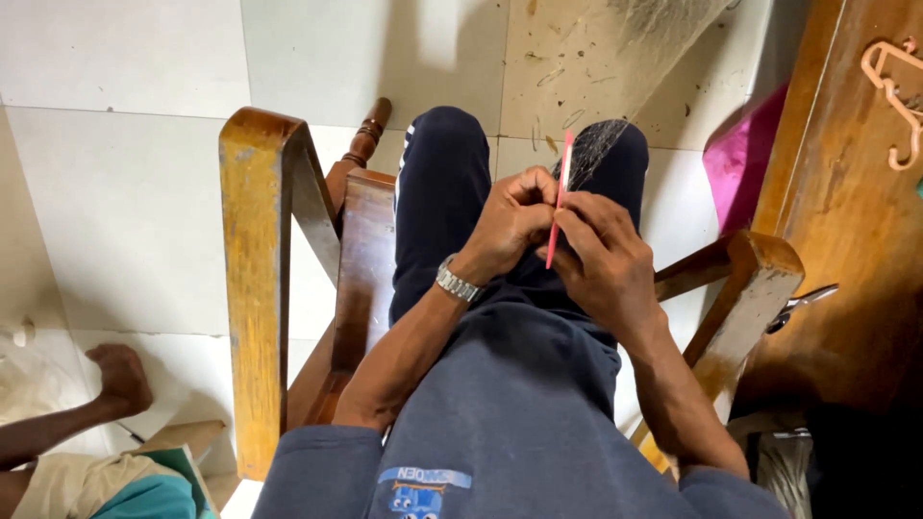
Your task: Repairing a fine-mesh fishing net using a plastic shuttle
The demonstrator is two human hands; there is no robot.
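Observation:
I sit in a wooden armchair (258, 279) and look down at my lap in dark trousers. My left hand (508, 223), with a metal watch on the wrist, pinches a thin pink strip (561, 188) near its middle. My right hand (604, 261) closes on the lower part of the same strip from the other side. The strip stands nearly upright above my knees. Fine thread-like fibres (604, 139) fan up from the strip toward the top of the view.
Pale floor tiles (125, 192) lie to the left and ahead. A wooden table (846, 211) stands on the right with a pink hanger (899, 91) on it, and a magenta object (740, 159) beside it. Another person's foot (120, 377) shows at lower left.

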